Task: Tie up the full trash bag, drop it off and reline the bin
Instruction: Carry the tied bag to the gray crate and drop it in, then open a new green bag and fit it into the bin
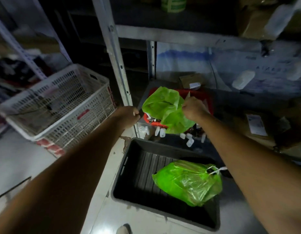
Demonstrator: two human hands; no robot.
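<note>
A fresh green plastic bag (165,107), thin, glossy and crumpled, hangs billowed over a red bin (203,97) on the floor at the foot of a metal shelving rack. The right hand (193,108) is closed in a fist on the bag's upper edge. The left hand (129,115), also curled shut, is level with the bag's left side, but whether it grips any plastic cannot be told in the dim light. Nearer the camera, a full green trash bag (188,182), translucent and wrinkled, its neck knotted with white ties, lies on its side in a black plastic tub (129,166) with a ribbed bottom. Small white plastic bottles (188,139) are scattered on the floor between tub and bin. To the left a white perforated plastic crate (61,105) rests on a red one. The pale floor (19,166) is worn and chipped; perforated grey steel uprights (116,56) and dark, cluttered shelves fill the background.
</note>
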